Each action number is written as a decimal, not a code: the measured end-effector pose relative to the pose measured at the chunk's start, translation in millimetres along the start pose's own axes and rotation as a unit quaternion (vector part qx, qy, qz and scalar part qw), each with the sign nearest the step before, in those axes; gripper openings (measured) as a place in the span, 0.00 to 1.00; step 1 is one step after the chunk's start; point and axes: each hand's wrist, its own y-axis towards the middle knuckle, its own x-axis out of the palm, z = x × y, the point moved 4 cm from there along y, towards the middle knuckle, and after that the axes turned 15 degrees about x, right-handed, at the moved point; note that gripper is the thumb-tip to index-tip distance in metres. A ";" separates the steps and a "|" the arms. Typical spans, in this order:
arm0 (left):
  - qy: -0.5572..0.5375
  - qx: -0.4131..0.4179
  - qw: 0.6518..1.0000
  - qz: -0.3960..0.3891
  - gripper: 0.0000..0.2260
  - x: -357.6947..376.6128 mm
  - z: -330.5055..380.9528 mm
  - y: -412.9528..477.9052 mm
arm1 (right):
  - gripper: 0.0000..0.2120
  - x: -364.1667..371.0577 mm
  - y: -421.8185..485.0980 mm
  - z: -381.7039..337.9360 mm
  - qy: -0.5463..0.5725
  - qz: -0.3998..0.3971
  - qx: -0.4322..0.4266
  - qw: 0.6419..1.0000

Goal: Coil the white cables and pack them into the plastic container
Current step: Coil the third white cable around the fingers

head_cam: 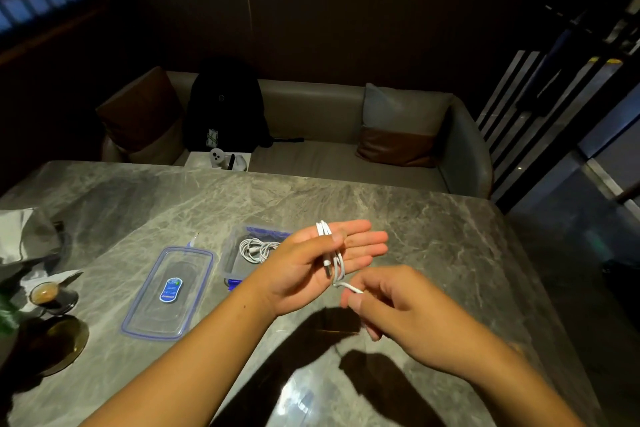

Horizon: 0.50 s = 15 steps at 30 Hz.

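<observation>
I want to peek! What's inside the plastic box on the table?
Inside the plastic box lie coiled white cables. The left hand, wound with another white cable, covers the box's near right corner, so anything there is hidden.

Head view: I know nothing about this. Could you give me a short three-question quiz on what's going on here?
1. True or false: the lid sits on the container.
2. Fill in: the right hand pinches the cable's loose ____.
3. The cable is wound round the: A) left hand B) right hand C) lid.

Key: 1 false, the lid lies on the table beside it. 2 end. 3 A.
</observation>
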 end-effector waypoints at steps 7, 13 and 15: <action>0.020 -0.013 1.000 -0.014 0.21 4.0 -7.1 -0.6 | 0.13 -26.3 -6.3 -14.1 -0.178 0.083 -0.019 0.980; 0.026 -0.041 0.999 -0.024 0.19 -1.9 -16.4 -4.2 | 0.10 -47.5 -1.4 -9.2 -0.131 0.123 -0.022 0.983; 0.031 -0.051 0.998 -0.024 0.19 -1.0 -18.6 -4.4 | 0.07 -52.2 2.5 -7.3 -0.091 0.143 -0.021 0.985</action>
